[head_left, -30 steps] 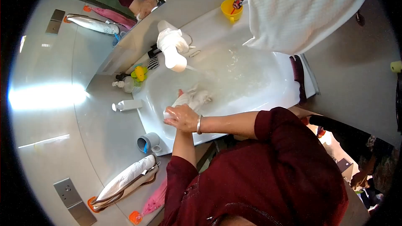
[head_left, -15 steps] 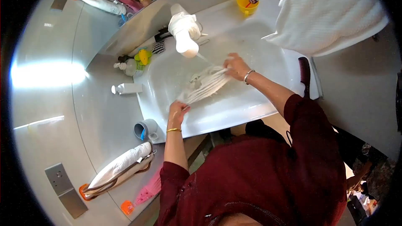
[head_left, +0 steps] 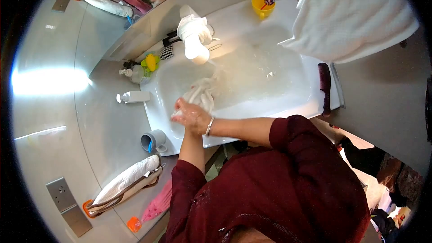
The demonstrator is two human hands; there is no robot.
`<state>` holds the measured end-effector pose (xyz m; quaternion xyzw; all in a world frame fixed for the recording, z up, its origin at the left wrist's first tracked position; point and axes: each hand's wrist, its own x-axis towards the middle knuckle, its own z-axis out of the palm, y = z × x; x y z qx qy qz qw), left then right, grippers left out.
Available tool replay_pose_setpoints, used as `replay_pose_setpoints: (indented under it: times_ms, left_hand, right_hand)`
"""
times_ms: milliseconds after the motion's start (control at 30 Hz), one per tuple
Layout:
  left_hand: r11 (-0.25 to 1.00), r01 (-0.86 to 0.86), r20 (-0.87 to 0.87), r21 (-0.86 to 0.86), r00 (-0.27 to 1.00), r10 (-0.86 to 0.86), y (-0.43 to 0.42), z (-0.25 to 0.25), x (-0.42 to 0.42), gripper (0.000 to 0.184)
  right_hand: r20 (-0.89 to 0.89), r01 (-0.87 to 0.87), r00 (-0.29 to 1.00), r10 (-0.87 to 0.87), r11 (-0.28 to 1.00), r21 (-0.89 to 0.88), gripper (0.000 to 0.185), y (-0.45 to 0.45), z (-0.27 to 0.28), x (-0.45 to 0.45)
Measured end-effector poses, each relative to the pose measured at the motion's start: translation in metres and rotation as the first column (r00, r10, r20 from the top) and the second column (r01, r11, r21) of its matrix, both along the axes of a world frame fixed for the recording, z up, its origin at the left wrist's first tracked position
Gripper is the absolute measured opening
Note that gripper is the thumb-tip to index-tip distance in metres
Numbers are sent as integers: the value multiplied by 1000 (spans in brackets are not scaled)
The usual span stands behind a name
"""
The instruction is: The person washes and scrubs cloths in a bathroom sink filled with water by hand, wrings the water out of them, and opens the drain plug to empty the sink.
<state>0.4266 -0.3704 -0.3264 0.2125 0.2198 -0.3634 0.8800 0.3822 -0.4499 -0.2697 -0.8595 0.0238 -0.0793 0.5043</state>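
A wet white cloth hangs bunched from my two hands over the front left of the white basin, its far end near the water. My right hand, with a silver bangle at the wrist, has crossed over to the left and is closed on the near end of the cloth. Beneath it, my left hand is mostly covered and is closed at the same end of the cloth. A white, cloth-wrapped faucet runs a thin stream into the cloudy water behind the cloth.
A yellow cup holding a tube stands at the back rim. A comb lies on the right rim, below a hanging white towel. Left are a white pump bottle, a yellow toy duck and a gray mug.
My right hand has moved left and toward me to meet my left hand. The cloth, stretched between both hands before, is now bunched and hanging at the left.
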Motion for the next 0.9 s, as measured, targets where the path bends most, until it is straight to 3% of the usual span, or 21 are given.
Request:
replay_pose_setpoints:
  times_ms: [33,67,100,133,167,233,267,333,367,400,433,467,533,567,633,700,733,767,800,833,900]
  left_hand:
    - [993,67,25,-100,998,-65,5,-8,6,36]
    - [953,251,97,-169,966,-238,14,-19,22,38]
    - [876,427,186,-225,901,-391,18,-23,31,40]
    - [915,229,23,331,968,-250,-6,46,2,49]
    - [894,280,23,348,951,-307,4,50,-4,49]
    - [848,375,36,375,908,-417,20,56,-3,50]
    - [862,334,4,381,932,-363,25,58,-4,57]
    - [830,273,-80,487,960,-268,21,60,-1,57]
    - [805,248,-116,538,968,-221,16,60,3,58]
    - [849,254,-101,464,967,-235,18,42,14,55]
    - [884,262,-89,388,965,-247,25,6,29,54]
    - [913,270,-74,306,963,-260,30,-21,37,53]
    - [904,194,260,380,916,-306,26,-47,35,50]
    - [904,144,418,403,849,-322,22,-56,31,48]
    - [882,111,408,457,855,-319,15,-53,27,47]
    - [843,168,77,512,968,-240,-8,-11,31,46]
    - [883,184,127,432,957,-262,-13,26,18,43]
    - [832,149,164,535,947,-275,-10,26,13,42]
    - [772,103,201,628,936,-289,-8,25,10,43]
    - [705,46,240,708,923,-301,-9,25,10,43]
    - [504,134,178,853,834,-522,-1,16,15,64]
  right_hand:
    - [74,-27,996,47,968,-251,16,-27,-10,4]
    - [155,-3,984,89,875,-485,15,-55,-19,8]
    - [87,84,995,-49,884,-459,15,-90,-45,12]
    - [44,167,986,-163,902,-397,19,-122,-110,18]
    - [-316,350,846,-429,895,-279,31,-144,-84,13]
    - [-466,487,642,-609,793,-365,46,-154,-102,11]
    - [-609,509,618,-498,843,-173,47,-151,-109,12]
    - [-793,567,577,-196,795,216,52,-143,-111,23]
    - [-620,457,738,-268,874,166,55,-110,-116,36]
    - [-534,311,823,-193,940,139,57,-87,-75,37]
    - [-493,329,862,-121,873,361,52,-65,-14,24]
    - [-283,165,956,-72,933,319,49,-30,-26,32]
    - [20,-11,1000,1,886,464,44,7,-5,19]
    - [-12,-90,994,109,869,487,45,-5,28,3]
    - [224,127,966,-129,992,26,40,-16,-20,15]
    - [-228,180,954,-196,980,-86,43,-82,-22,18]
    - [-327,217,905,-271,957,-191,45,-109,-46,24]
    - [-294,280,882,-368,911,-303,49,-133,-77,22]
    - [-311,215,859,-406,839,-500,56,-158,-89,12]
    - [-313,224,838,-446,806,-548,66,-184,-128,13]
    - [-419,291,716,-558,784,-548,77,-242,-160,13]
